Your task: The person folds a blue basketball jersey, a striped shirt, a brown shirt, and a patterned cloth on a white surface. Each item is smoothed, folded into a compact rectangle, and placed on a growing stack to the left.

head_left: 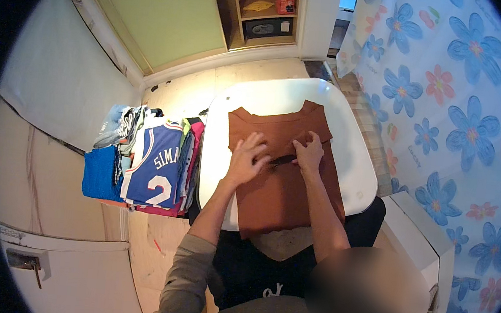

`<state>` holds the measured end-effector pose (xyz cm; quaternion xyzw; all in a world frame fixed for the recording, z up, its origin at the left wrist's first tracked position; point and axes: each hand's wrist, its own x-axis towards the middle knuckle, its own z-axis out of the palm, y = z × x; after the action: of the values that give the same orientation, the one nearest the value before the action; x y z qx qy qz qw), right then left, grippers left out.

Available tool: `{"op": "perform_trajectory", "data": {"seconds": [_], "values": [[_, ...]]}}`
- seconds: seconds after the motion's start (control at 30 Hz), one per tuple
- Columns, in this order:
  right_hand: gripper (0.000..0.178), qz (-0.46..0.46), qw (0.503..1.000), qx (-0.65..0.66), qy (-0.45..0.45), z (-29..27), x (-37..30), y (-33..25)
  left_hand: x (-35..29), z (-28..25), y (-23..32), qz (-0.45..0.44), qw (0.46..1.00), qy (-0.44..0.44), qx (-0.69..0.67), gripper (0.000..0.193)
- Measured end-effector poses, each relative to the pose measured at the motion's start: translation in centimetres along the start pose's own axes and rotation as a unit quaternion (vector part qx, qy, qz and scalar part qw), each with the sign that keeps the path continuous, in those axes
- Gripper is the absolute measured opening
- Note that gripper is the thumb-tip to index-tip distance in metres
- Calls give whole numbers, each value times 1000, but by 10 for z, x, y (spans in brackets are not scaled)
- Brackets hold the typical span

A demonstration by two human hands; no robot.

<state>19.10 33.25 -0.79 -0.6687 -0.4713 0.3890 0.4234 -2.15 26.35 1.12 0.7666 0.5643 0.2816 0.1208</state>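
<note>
A rust-brown garment (282,201) lies spread, partly folded over, on a white rounded tabletop (354,165). Its upper edge dips between two raised corners, and a small dark gap shows between my hands. On the garment's left part rests my left hand (249,159), fingers spread and holding nothing. My right hand (308,154) touches the cloth on the right, fingers bent, with thumb and index finger apart. The garment's lower edge hangs toward my lap.
Left of the tabletop stand piles of folded clothes, with a blue sports jersey (153,163) on top and a bright blue cloth (101,172) beside it. A floral curtain (439,113) hangs at right. Behind is an open shelf (257,8) with a black box (267,28).
</note>
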Motion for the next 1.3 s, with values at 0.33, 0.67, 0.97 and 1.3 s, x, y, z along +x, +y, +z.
{"op": "perform_trajectory", "data": {"seconds": [0.33, 0.67, 0.97, 1.3], "values": [[44, -67, 986, 149, 36, -29, -14, 4, 31, 7, -40, -158, 975, 53, 149, 47], [30, -106, 991, 73, 43, -44, -37, 32, 26, 24, -37, -171, 966, -23, 191, 53], [25, -114, 983, -123, 71, -47, -29, 53, 22, 21, -38, -145, 969, -60, 193, 54], [34, -33, 911, -405, 65, -134, -82, 5, -91, 8, 30, -233, 933, 273, 18, 32]]}}
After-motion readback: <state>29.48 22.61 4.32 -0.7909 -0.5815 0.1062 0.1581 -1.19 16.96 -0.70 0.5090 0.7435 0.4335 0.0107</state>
